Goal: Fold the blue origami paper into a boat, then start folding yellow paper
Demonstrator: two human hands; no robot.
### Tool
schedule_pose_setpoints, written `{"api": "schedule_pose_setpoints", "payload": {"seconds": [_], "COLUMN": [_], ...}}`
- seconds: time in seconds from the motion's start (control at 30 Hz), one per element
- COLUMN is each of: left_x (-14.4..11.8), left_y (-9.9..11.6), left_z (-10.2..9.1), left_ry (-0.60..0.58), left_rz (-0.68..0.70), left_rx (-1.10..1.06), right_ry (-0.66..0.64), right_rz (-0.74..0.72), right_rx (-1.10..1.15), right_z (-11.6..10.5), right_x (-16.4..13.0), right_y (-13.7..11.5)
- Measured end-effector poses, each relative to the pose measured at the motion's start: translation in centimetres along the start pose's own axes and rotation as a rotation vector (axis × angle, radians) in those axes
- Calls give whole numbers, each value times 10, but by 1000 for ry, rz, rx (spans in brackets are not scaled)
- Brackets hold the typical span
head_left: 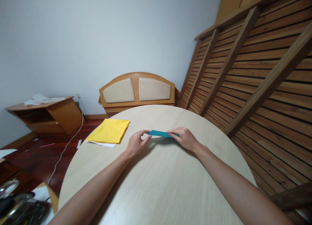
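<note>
1. Between your two hands, out over the middle of the round pale wood-grain table [170, 182], the narrow teal folded paper strip [161, 133] is held by its ends, and that grip is what could fail first: each hand has only a fingertip pinch on a thin edge, so, as I judge it, a small pull outward could slide one end free or tear it.

2. Your left hand [136, 143] is closed in a pinch on the strip's left end, thumb and forefinger meeting at the tip (the other fingers curl under, and the heel of the hand rests on the table).

3. Your right hand [184, 138] covers the strip's right end with fingers bent over it; it is gripping or pressing that end, though the thumb is hidden, so you cannot see how firm the hold is.

4. If the hands twist against each other, the strip could crease off-line, since it looks thin and lightly folded.

5. Whether the strip touches the table or hangs just above it cannot be told; a shadow lies beneath it.

6. Well apart to your left, near the table's rim, lies the yellow paper sheet [109, 130] on a white paper sheet [103, 143]; a sweeping left elbow could push them off.
</note>
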State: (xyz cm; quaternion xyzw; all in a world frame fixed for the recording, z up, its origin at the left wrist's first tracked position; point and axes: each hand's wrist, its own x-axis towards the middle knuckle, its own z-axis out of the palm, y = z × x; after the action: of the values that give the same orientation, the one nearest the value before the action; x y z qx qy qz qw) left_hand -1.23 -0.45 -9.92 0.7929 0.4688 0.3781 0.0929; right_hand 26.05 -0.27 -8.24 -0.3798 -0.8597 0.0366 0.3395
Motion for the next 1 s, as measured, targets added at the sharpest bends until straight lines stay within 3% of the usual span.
{"api": "schedule_pose_setpoints", "payload": {"seconds": [0.37,0.67,1.0], "left_x": [8,7,6], "left_y": [9,27,20], "left_z": [9,11,8], "left_ry": [10,-127,-63], "left_rz": [-210,-215,-356], "left_rx": [-852,-1019,-838], "right_ry": [209,228,209], "right_rz": [307,477,529], "right_rx": [615,938,953], "right_z": [10,29,29], "right_x": [7,13,14], "right_y": [-13,-22,-14]}}
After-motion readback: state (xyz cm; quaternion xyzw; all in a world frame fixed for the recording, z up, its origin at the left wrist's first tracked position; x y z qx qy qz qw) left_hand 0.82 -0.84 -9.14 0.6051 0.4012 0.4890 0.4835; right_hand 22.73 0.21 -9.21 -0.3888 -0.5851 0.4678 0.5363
